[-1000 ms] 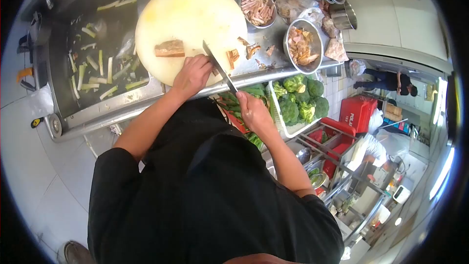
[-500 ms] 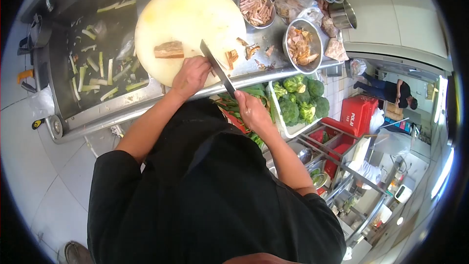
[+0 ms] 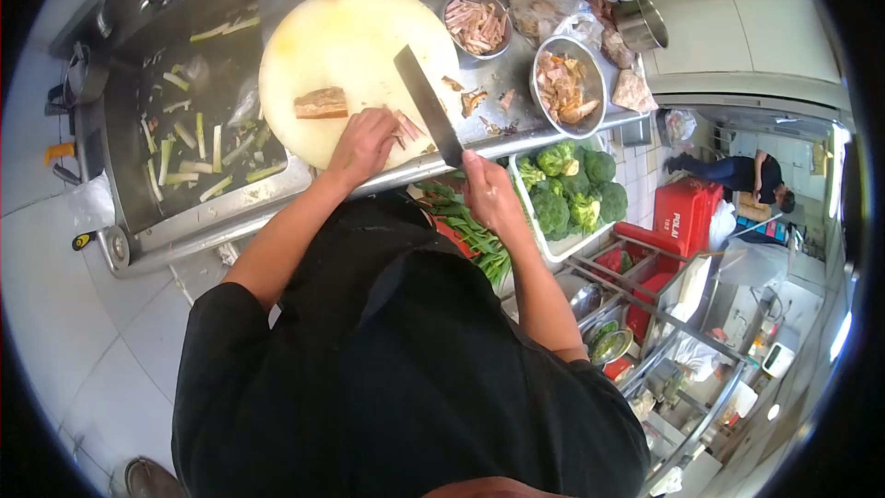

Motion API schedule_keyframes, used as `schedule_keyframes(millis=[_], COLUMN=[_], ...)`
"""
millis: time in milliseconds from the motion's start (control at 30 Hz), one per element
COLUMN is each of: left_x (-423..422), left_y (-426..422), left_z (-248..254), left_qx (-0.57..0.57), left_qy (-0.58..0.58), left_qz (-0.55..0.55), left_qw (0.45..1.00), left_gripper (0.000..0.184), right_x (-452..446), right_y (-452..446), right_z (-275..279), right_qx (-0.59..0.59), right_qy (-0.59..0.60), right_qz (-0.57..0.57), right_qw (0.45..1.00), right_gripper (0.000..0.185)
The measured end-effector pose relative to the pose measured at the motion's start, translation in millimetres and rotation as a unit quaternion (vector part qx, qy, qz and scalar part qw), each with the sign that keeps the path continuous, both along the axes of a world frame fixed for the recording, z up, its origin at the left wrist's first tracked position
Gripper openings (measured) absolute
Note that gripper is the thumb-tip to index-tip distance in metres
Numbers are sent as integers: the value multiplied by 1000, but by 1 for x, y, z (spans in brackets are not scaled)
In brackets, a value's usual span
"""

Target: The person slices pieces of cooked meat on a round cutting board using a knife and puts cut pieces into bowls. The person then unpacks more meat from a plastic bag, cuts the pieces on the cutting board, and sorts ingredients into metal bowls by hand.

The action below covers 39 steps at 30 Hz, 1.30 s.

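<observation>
My left hand (image 3: 363,146) rests on the near part of a round, pale chopping board (image 3: 359,37), its fingers bent and pressed together against sliced meat strips (image 3: 407,132). A cleaver (image 3: 428,101) is in my right hand (image 3: 492,192), gripped by the handle. Its blade lies over the right side of the board, apart from my left fingers. Beyond my left hand sits a thick block of meat (image 3: 320,103) with a brown side. Small dark trimmings (image 3: 473,101) are scattered right of the blade.
A metal bowl of meat strips (image 3: 477,25) and another of meat pieces (image 3: 566,88) stand right of the board. Left is a sink (image 3: 129,157) with cut stalks. A white basket of broccoli (image 3: 572,192) sits below the counter edge. A person (image 3: 751,175) stands far right.
The cleaver and my right hand have moved right, away from my left hand. Cut strips now show beside my left fingers. The whole view has shifted slightly.
</observation>
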State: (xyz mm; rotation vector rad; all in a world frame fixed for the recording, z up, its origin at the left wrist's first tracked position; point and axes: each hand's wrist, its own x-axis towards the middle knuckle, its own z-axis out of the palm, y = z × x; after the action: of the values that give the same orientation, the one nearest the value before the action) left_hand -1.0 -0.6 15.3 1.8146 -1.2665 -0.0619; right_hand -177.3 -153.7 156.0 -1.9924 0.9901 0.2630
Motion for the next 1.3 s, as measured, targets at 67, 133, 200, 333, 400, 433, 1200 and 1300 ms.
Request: schedule_keyframes(millis=[67, 133, 200, 333, 400, 433, 1200, 1300], left_x=[2, 15, 20, 17, 8, 6, 130, 152], left_y=[-15, -25, -29, -32, -36, -40, -131, -31], left_z=[8, 4, 7, 15, 19, 19, 79, 77], left_qx=[-19, 27, 112, 261, 301, 306, 243, 467], left_qy=[-51, -65, -60, -43, -15, -1, 82, 82], left_qz=[11, -67, -122, -114, -86, -68, -48, -12], left_qw=[998, 995, 984, 958, 950, 950, 965, 880], left_gripper=[32, 31, 30, 23, 19, 19, 61, 61], right_x=[-13, -23, -33, -54, -72, -79, -114, -90], right_y=[-7, -11, -14, -17, -18, -19, -35, -32], right_z=[-5, -10, -12, -15, -26, -29, -50, -41], right_qx=[16, 24, 23, 37, 54, 63, 114, 129], right_qy=[-31, -61, -66, -85, -95, -101, -89, -45], right_qz=[-27, -58, -70, -108, -137, -150, -147, -72], right_qw=[999, 996, 995, 990, 984, 982, 978, 988], right_gripper=[62, 61, 60, 60, 60, 60, 58, 54])
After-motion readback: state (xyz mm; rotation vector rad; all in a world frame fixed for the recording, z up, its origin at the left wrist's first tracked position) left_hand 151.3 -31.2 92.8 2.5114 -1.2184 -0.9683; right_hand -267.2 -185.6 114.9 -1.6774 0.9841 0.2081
